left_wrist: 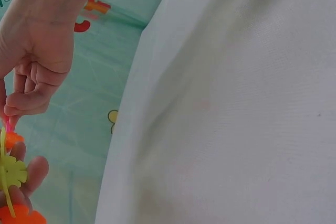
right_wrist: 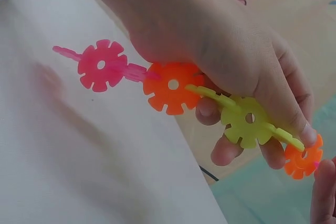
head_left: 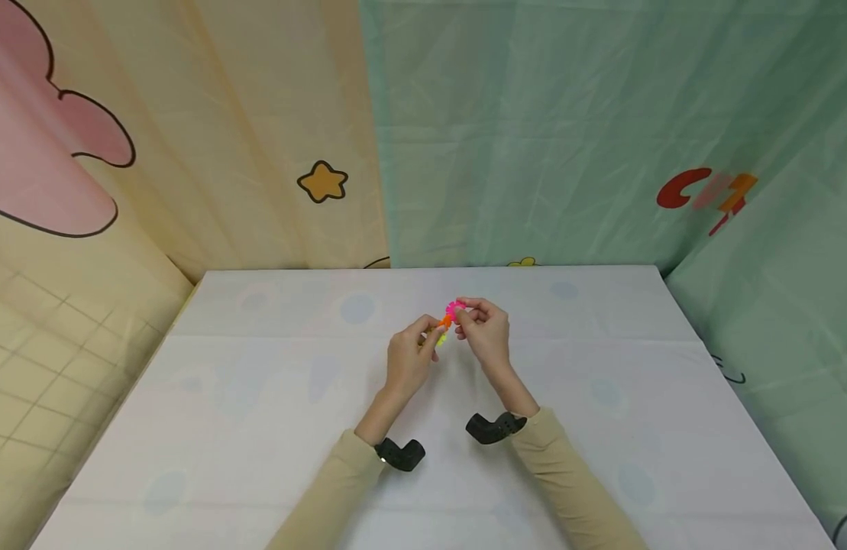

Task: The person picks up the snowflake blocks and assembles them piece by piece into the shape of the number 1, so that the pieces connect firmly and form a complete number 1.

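Observation:
Both hands meet over the far middle of the table around a chain of notched snowflake discs. My left hand [head_left: 408,359] holds the chain, its thumb on the orange end disc [right_wrist: 299,168]. From there a yellow disc [right_wrist: 239,125], another orange disc [right_wrist: 172,99] and a pink disc [right_wrist: 100,74] hang back past the palm, with edge-on yellow and pink pieces linking them. My right hand [head_left: 488,336] pinches a bright pink disc [head_left: 454,308] against the orange end. In the right wrist view, only that hand's fingertips show, and the pink disc is mostly hidden.
A white cloth with pale blue spots covers the table [head_left: 258,428]. Printed curtains [head_left: 567,137] stand behind it and at both sides. A black wrist camera [head_left: 404,455] sits on the left wrist, and another black camera [head_left: 493,429] on the right.

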Demonstrator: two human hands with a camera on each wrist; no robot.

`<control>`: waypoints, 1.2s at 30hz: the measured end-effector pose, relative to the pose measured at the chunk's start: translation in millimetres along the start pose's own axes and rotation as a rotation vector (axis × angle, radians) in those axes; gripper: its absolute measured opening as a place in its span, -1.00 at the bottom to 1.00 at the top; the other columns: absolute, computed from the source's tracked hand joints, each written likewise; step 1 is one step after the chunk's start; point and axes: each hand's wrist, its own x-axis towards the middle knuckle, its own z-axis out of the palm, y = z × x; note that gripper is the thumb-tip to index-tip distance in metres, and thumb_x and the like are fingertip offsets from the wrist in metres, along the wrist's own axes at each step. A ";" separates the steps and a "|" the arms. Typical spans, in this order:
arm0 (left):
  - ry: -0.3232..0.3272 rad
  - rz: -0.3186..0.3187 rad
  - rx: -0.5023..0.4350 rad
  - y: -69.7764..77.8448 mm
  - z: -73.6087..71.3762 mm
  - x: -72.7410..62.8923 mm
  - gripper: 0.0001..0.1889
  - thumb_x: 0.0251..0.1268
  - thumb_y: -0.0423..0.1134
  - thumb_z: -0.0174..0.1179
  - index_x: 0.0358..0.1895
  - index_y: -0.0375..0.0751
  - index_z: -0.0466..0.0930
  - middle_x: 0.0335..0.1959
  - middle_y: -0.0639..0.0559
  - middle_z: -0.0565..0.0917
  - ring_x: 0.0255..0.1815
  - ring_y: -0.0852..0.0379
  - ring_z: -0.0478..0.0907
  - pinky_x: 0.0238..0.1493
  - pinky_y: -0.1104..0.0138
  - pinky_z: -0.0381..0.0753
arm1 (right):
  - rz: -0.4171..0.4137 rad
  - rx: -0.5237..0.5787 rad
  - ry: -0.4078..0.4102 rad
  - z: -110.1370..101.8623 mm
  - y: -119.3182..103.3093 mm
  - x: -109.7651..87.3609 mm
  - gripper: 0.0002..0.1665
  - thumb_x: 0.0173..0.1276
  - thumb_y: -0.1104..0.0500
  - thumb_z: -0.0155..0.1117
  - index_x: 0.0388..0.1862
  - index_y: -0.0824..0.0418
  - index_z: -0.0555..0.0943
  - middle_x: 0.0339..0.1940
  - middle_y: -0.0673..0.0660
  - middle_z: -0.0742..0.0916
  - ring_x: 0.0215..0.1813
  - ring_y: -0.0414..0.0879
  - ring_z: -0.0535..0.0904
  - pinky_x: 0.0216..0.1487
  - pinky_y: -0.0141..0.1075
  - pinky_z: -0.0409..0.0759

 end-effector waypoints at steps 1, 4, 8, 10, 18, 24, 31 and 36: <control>0.002 -0.002 -0.002 -0.3 0.1 0.0 -0.83 0.35 -0.18 0.17 -0.23 -0.22 0.63 -0.57 -0.15 0.66 -0.74 0.20 0.50 -0.65 0.50 0.34 | 0.004 0.005 -0.003 0.2 -0.3 -0.1 -0.75 0.29 0.35 0.24 -0.08 0.44 0.64 -0.53 0.38 0.64 -0.66 -0.26 0.54 -0.52 -0.51 0.57; 0.003 -0.006 -0.005 -1.2 0.3 -0.2 -0.82 0.35 -0.18 0.17 -0.22 -0.22 0.63 -0.58 -0.19 0.66 -0.74 0.16 0.51 -0.65 0.51 0.31 | 0.012 0.009 -0.015 0.7 -4.1 -1.1 -0.74 0.29 0.37 0.23 -0.07 0.48 0.63 -0.43 0.56 0.61 -0.65 -0.23 0.54 -0.52 -0.51 0.57; -0.006 -0.002 0.009 -2.4 -0.8 -0.5 -0.81 0.35 -0.15 0.16 -0.23 -0.21 0.64 -0.60 -0.18 0.65 -0.74 0.18 0.50 -0.64 0.50 0.31 | 0.025 -0.009 -0.037 0.3 -20.9 -8.8 -0.74 0.29 0.40 0.20 -0.07 0.53 0.60 -0.42 0.59 0.59 -0.65 -0.22 0.53 -0.50 -0.50 0.58; -0.019 0.003 0.028 -2.9 -2.2 -0.8 -0.81 0.35 -0.14 0.16 -0.24 -0.19 0.63 -0.62 -0.17 0.65 -0.76 0.24 0.47 -0.66 0.49 0.30 | 0.041 -0.018 -0.049 -0.2 -28.8 -13.5 -0.73 0.29 0.40 0.19 -0.07 0.55 0.59 -0.48 0.52 0.60 -0.64 -0.24 0.52 -0.49 -0.50 0.58; -0.054 -0.010 0.064 -2.5 -3.0 -0.9 -0.82 0.35 -0.14 0.16 -0.25 -0.19 0.63 -0.62 -0.14 0.65 -0.77 0.32 0.42 -0.66 0.49 0.31 | 0.116 0.015 -0.032 0.7 -2.8 -4.8 -0.74 0.30 0.35 0.21 -0.07 0.46 0.61 -0.63 0.09 0.61 -0.61 -0.20 0.54 -0.49 -0.49 0.57; -0.030 -0.010 0.044 -3.6 0.7 0.1 -0.82 0.35 -0.14 0.16 -0.26 -0.18 0.63 -0.63 -0.16 0.64 -0.76 0.33 0.42 -0.65 0.50 0.29 | 0.129 0.051 -0.014 2.1 5.9 -1.9 -0.74 0.30 0.35 0.22 -0.05 0.44 0.62 -0.66 0.01 0.58 -0.62 -0.21 0.55 -0.50 -0.49 0.57; -0.047 -0.015 0.051 -1.2 0.3 3.9 -0.82 0.36 -0.14 0.15 -0.23 -0.18 0.62 -0.52 -0.13 0.69 -0.75 0.29 0.47 -0.67 0.48 0.33 | 0.141 0.028 -0.051 -2.3 2.7 0.8 -0.69 0.33 0.30 0.21 0.02 0.41 0.60 -0.60 0.02 0.61 -0.59 -0.26 0.53 -0.47 -0.50 0.58; -0.120 -0.109 -0.017 2.1 -4.3 8.5 -0.81 0.35 -0.13 0.17 -0.12 -0.15 0.61 -0.30 -0.15 0.73 -0.65 0.02 0.63 -0.69 0.45 0.33 | 0.190 0.027 -0.099 -6.4 2.0 8.8 -0.68 0.35 0.26 0.22 0.04 0.37 0.60 -0.56 0.00 0.63 -0.55 -0.28 0.56 -0.41 -0.49 0.62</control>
